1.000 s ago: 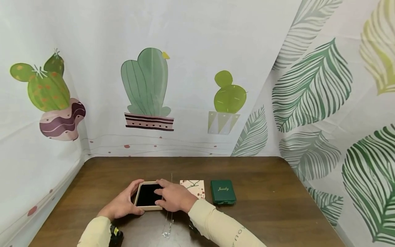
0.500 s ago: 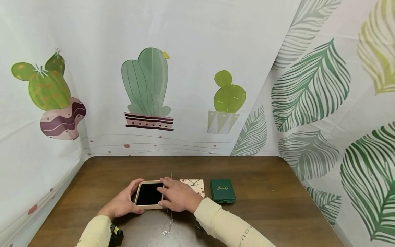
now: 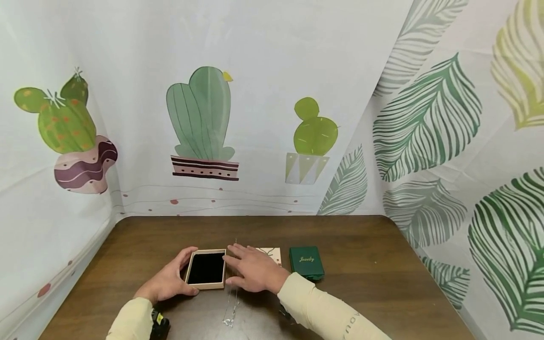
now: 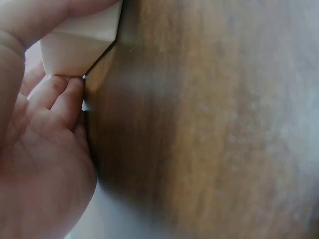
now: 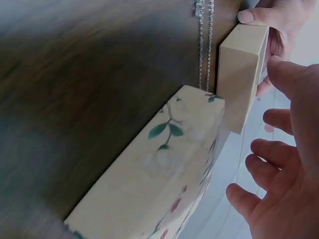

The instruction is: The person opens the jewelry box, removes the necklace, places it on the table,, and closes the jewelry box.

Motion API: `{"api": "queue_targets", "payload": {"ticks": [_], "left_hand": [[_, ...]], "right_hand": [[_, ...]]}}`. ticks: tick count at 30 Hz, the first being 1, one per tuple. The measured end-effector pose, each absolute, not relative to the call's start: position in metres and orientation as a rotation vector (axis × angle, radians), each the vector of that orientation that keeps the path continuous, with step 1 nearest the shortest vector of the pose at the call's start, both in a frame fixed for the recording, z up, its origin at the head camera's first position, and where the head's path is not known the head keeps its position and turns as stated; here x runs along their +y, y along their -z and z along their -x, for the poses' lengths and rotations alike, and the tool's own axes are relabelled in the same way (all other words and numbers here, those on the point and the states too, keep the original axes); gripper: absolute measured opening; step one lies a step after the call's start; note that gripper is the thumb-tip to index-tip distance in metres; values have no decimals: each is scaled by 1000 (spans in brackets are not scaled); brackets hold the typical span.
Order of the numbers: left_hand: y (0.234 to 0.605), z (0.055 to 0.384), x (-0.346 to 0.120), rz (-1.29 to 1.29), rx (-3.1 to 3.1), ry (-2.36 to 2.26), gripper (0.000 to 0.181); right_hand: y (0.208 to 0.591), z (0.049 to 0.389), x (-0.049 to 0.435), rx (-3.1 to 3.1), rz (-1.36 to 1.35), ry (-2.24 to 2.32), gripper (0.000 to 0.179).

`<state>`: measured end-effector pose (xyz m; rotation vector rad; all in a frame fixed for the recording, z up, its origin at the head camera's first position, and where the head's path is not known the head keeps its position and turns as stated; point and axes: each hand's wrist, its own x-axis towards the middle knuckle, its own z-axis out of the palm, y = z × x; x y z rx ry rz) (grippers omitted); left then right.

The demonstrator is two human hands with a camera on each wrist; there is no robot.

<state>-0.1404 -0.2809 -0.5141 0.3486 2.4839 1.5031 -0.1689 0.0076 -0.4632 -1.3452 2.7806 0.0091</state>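
A cream jewelry box base (image 3: 206, 286) with a black padded insert (image 3: 207, 268) lies on the table. My left hand (image 3: 165, 281) holds it from the left, thumb at the near corner and fingers at the far one; in the left wrist view, fingers meet the box wall (image 4: 75, 52). Just right of the box, my right hand (image 3: 257, 271) is spread and holds nothing. Beneath it runs a silver necklace (image 3: 229, 322), its middle hidden by the hand. In the right wrist view, the chain (image 5: 209, 50) passes between the box base (image 5: 239, 79) and a floral box lid (image 5: 164, 159).
A green box (image 3: 307, 262) lettered "Jewelry" sits to the right of the floral piece, which my right hand partly covers. The brown wooden table (image 3: 361, 293) ends at a printed cactus-and-leaf curtain (image 3: 263, 94) behind.
My right hand has moved right, off the box's right edge, and now hovers beside it with fingers spread. My left hand and the box have stayed put.
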Motion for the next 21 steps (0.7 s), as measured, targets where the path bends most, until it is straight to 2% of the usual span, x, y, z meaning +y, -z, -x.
{"api": "queue_targets", "payload": {"ticks": [7, 21], "left_hand": [[514, 141, -281, -278, 2487, -1488, 115], [514, 140, -281, -352, 2486, -1505, 113]], "right_hand": [[466, 172, 20, 2797, 1300, -3, 64], [467, 180, 44, 2788, 1216, -6, 73]]}}
